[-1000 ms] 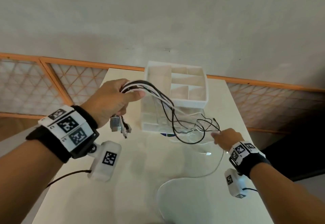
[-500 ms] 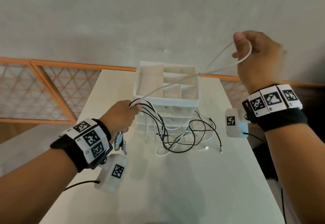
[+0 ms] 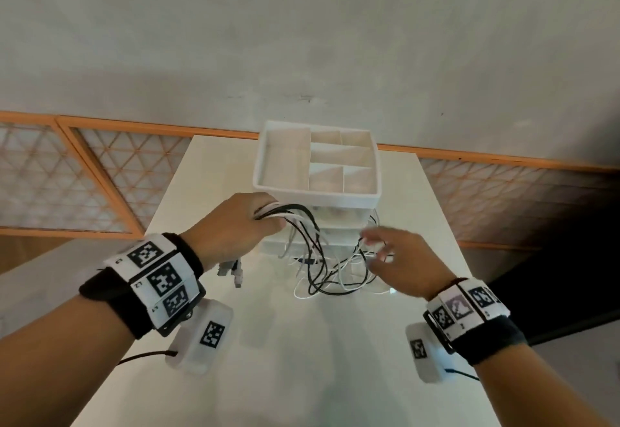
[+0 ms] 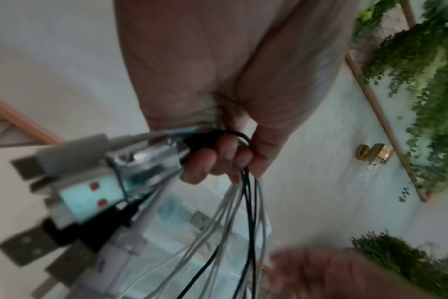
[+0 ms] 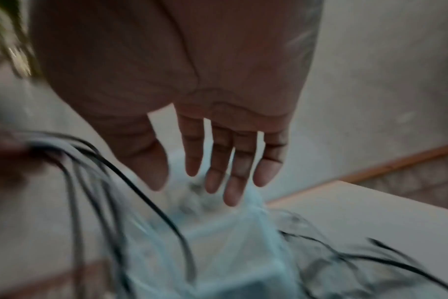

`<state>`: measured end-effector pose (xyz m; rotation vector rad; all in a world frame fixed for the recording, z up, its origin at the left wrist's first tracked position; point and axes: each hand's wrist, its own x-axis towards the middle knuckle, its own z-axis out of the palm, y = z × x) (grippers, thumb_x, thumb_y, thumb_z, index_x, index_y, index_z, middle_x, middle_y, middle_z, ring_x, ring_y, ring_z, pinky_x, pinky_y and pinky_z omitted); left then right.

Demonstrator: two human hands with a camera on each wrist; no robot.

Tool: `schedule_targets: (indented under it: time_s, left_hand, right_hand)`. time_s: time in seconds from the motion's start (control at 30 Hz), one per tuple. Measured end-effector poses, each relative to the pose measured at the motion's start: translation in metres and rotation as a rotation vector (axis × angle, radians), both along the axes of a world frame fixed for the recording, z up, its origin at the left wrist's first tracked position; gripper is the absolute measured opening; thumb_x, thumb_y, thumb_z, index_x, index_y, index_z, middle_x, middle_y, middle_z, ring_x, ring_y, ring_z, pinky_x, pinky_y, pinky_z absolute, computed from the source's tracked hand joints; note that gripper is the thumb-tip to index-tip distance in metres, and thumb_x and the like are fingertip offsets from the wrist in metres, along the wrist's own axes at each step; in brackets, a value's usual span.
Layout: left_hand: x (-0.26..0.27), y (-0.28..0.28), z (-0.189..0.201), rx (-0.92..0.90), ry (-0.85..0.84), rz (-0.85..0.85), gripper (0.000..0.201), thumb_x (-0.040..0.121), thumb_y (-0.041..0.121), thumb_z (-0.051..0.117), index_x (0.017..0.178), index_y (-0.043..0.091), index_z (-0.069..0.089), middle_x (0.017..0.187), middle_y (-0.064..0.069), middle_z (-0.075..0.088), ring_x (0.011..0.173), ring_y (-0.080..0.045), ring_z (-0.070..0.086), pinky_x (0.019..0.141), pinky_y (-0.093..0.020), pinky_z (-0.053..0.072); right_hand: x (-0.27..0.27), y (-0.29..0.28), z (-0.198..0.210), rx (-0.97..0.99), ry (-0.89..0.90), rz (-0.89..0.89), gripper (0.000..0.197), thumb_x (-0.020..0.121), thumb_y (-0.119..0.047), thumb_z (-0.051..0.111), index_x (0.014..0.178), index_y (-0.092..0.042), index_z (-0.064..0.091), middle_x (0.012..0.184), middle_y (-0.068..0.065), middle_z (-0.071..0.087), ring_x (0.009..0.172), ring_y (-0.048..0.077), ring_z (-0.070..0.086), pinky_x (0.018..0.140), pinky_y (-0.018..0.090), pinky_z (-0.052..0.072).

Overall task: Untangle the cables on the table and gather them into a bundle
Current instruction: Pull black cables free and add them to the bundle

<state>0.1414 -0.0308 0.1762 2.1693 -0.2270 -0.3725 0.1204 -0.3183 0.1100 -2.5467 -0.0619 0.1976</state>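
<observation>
Several thin black and white cables (image 3: 315, 252) hang from my left hand (image 3: 235, 228), which grips them in a bunch above the white table (image 3: 302, 376). Their USB plugs (image 3: 231, 270) dangle below that fist; in the left wrist view the plugs (image 4: 90, 182) stick out left of my curled fingers (image 4: 218, 159), and the cables (image 4: 246, 212) drop down. The loose ends lie in a tangle (image 3: 339, 280) on the table. My right hand (image 3: 396, 259) hovers over that tangle, blurred by motion; its fingers (image 5: 228, 161) are straight and spread, holding nothing.
A white organiser (image 3: 317, 168) with an open compartmented tray on top and clear drawers below stands at the table's far middle, right behind the cables. Behind it run a plain wall and an orange-framed lattice panel (image 3: 100, 175). The table's near half is bare.
My right hand, raised high and pulling a white cable half a second ago, has let it go and dropped to the tangle. My left hand keeps its grip.
</observation>
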Motion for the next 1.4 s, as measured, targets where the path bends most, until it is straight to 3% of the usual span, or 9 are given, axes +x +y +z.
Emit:
schedule_targets:
  time_s: [0.17, 0.3, 0.37, 0.53, 0.77, 0.9, 1.13, 1.3, 1.4]
  left_hand:
    - [-0.018, -0.037, 0.022, 0.002, -0.028, -0.319, 0.02, 0.098, 0.025, 0.058, 0.112, 0.014, 0.068, 0.059, 0.014, 0.056, 0.039, 0.002, 0.052, 0.041, -0.008, 0.035]
    - [-0.016, -0.02, 0.03, -0.021, -0.033, -0.334, 0.019, 0.1, 0.03, 0.054, 0.107, 0.024, 0.07, 0.062, 0.004, 0.052, 0.052, -0.035, 0.053, 0.043, -0.039, 0.051]
    - [-0.012, -0.007, 0.023, 0.023, -0.02, -0.316, 0.019, 0.099, 0.03, 0.056, 0.09, 0.027, 0.072, 0.066, -0.002, 0.052, 0.053, -0.029, 0.053, 0.049, -0.05, 0.055]
    - [-0.022, -0.026, 0.001, 0.142, -0.176, -0.378, 0.014, 0.093, 0.022, 0.066, 0.098, 0.024, 0.078, 0.075, 0.002, 0.07, 0.064, -0.006, 0.061, 0.061, -0.02, 0.048]
    - [-0.026, -0.012, -0.03, -0.157, -0.053, -0.227, 0.021, 0.086, 0.037, 0.075, 0.097, 0.022, 0.064, 0.08, 0.004, 0.072, 0.076, -0.013, 0.068, 0.075, -0.03, 0.054]
    - [-0.024, -0.02, -0.034, -0.261, 0.017, -0.124, 0.016, 0.094, 0.02, 0.064, 0.108, 0.012, 0.062, 0.08, -0.003, 0.067, 0.074, -0.025, 0.067, 0.075, -0.042, 0.061]
    - [-0.014, -0.026, -0.018, -0.009, -0.022, -0.177, 0.006, 0.092, 0.013, 0.059, 0.094, 0.017, 0.055, 0.083, -0.007, 0.064, 0.071, -0.024, 0.067, 0.062, -0.043, 0.06]
    - [-0.011, -0.018, -0.021, -0.609, 0.305, -0.106, 0.052, 0.073, 0.02, 0.084, 0.12, 0.019, 0.063, 0.094, -0.005, 0.065, 0.083, -0.014, 0.062, 0.07, -0.034, 0.05]
    - [-0.01, -0.021, -0.014, -0.926, 0.534, -0.038, 0.068, 0.07, 0.054, 0.081, 0.12, 0.01, 0.065, 0.087, -0.009, 0.06, 0.076, -0.02, 0.059, 0.068, -0.035, 0.055]
  right_hand:
    - [-0.007, 0.071, 0.064, 0.375, -0.124, 0.287, 0.099, 0.07, -0.023, 0.09, 0.15, -0.038, 0.034, 0.129, -0.013, 0.06, 0.118, -0.004, 0.056, 0.093, 0.007, 0.045]
    - [0.005, 0.064, 0.057, 0.31, -0.201, 0.217, 0.035, 0.08, -0.014, 0.08, 0.113, -0.023, 0.072, 0.087, -0.006, 0.075, 0.072, 0.002, 0.067, 0.067, 0.023, 0.051]
    - [0.005, 0.053, 0.051, 0.176, -0.15, 0.187, 0.017, 0.083, -0.02, 0.078, 0.099, -0.025, 0.074, 0.074, -0.012, 0.07, 0.061, -0.001, 0.06, 0.063, 0.02, 0.044]
    - [-0.007, 0.086, 0.034, 0.139, -0.107, 0.354, 0.045, 0.083, -0.017, 0.069, 0.126, -0.025, 0.061, 0.097, -0.008, 0.074, 0.082, 0.008, 0.068, 0.072, 0.021, 0.052]
    - [-0.001, 0.061, 0.048, 0.573, -0.173, 0.079, 0.029, 0.083, 0.002, 0.072, 0.104, -0.018, 0.074, 0.086, 0.004, 0.076, 0.069, 0.015, 0.066, 0.068, 0.026, 0.051]
    - [-0.002, 0.053, 0.05, 0.481, -0.134, 0.136, 0.028, 0.084, -0.002, 0.072, 0.099, -0.025, 0.075, 0.076, -0.001, 0.072, 0.063, 0.016, 0.06, 0.065, 0.028, 0.048]
    - [-0.01, 0.059, 0.058, 0.449, -0.036, 0.272, 0.017, 0.09, -0.029, 0.073, 0.106, -0.026, 0.075, 0.091, 0.003, 0.075, 0.081, 0.024, 0.07, 0.074, 0.045, 0.057]
    - [-0.016, 0.055, 0.056, 0.691, -0.151, 0.19, 0.023, 0.098, -0.016, 0.061, 0.115, -0.008, 0.073, 0.055, -0.016, 0.059, 0.049, -0.001, 0.049, 0.053, 0.009, 0.037]
    - [-0.018, 0.052, 0.054, 0.723, -0.114, 0.2, 0.028, 0.096, -0.018, 0.059, 0.122, -0.015, 0.071, 0.051, -0.014, 0.048, 0.046, 0.002, 0.041, 0.05, 0.009, 0.035]
